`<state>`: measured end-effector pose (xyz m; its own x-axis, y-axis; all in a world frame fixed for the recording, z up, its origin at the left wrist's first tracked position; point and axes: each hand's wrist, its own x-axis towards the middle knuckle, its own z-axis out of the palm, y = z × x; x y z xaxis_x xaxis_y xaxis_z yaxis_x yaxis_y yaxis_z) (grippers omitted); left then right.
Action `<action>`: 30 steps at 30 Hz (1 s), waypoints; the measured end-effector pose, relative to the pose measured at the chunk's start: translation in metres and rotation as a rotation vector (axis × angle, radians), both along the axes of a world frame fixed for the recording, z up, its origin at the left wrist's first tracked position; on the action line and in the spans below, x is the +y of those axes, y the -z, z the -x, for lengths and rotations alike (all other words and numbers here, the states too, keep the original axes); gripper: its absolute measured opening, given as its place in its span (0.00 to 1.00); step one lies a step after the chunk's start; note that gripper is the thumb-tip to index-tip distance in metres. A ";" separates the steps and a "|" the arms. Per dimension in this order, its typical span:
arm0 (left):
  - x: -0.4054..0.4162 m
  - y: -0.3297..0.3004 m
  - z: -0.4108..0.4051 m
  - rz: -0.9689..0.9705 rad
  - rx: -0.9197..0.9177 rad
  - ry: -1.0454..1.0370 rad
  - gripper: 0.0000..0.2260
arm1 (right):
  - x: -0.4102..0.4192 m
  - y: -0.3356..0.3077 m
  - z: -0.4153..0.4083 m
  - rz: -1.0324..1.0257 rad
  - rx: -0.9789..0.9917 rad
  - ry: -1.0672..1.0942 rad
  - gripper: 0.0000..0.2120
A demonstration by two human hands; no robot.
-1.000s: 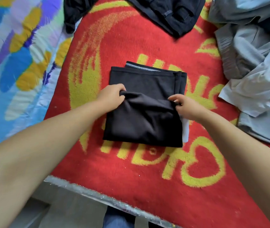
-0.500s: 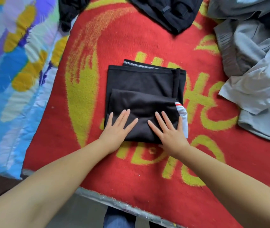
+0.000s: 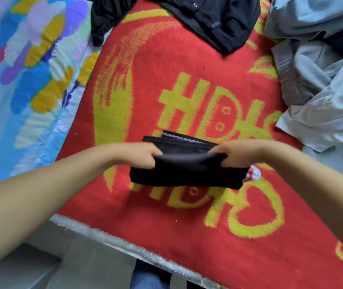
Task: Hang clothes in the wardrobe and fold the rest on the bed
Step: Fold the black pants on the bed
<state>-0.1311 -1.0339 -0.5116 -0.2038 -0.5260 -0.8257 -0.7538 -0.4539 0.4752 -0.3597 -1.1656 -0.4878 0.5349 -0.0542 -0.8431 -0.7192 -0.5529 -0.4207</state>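
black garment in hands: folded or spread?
Folded. The black garment is a compact layered block, stacked edges showing at its far side; left hand and right hand grip its ends.

Folded garment: black; white stitched line along upper hem; white tab with red stripes at right end
Blanket: red ground, yellow-green lettering, heart outline and curved brush-like motif
Quilt: light blue ground, patches of blue, yellow, purple, pink, white
Dark garment: black, at top edge
Clothes pile: pale blue-grey and grey
Trouser leg: blue denim, bottom edge
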 end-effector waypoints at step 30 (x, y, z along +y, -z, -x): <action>-0.012 0.060 0.053 0.570 -0.584 0.390 0.33 | 0.039 0.055 0.007 0.748 0.048 0.129 0.39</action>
<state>-0.1838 -1.0462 -0.5713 -0.0836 -0.8683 -0.4890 -0.9965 0.0714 0.0437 -0.3666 -1.1270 -0.5428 0.4494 -0.6801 -0.5792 -0.8056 -0.5888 0.0661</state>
